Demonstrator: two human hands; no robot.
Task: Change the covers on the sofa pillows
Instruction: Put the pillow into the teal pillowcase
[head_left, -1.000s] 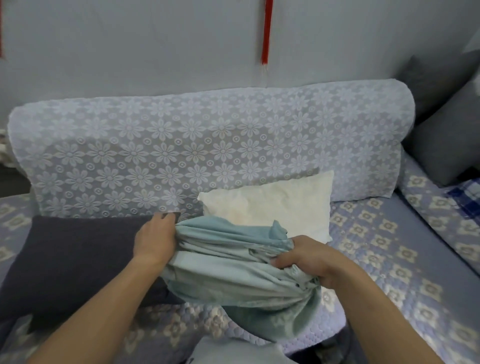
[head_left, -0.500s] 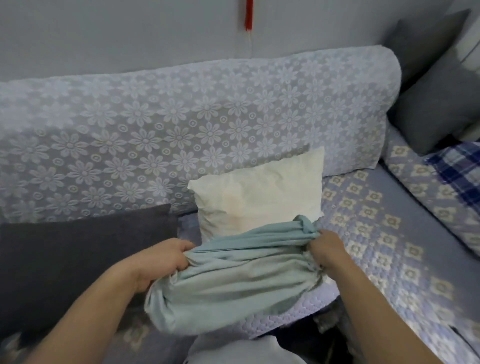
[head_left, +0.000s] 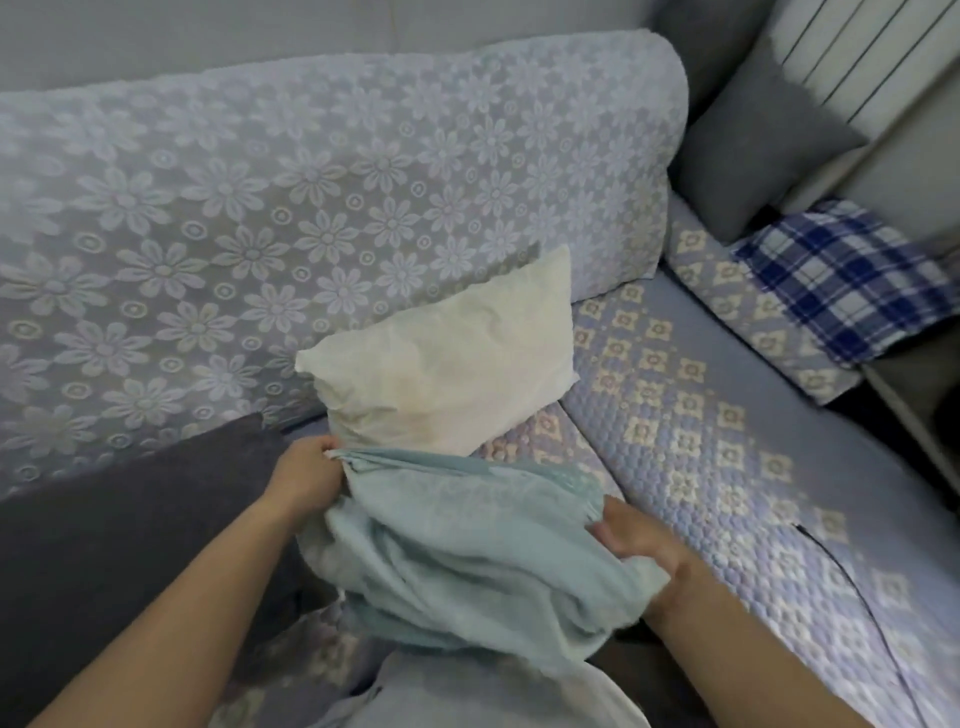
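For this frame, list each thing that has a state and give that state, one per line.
light blue cover: bunched up, off the pillow, held at both ends.
white pillow: bare, leaning on the sofa back.
left hand: grips the cover's left edge.
right hand: grips the cover's right side.
dark grey pillow: covered, lying on the seat.
grey pillow: covered, propped in the corner.
plaid cloth: lying flat.

My one head view looks forward and down, close over the sofa seat (head_left: 701, 467), backrest (head_left: 311, 182) far.
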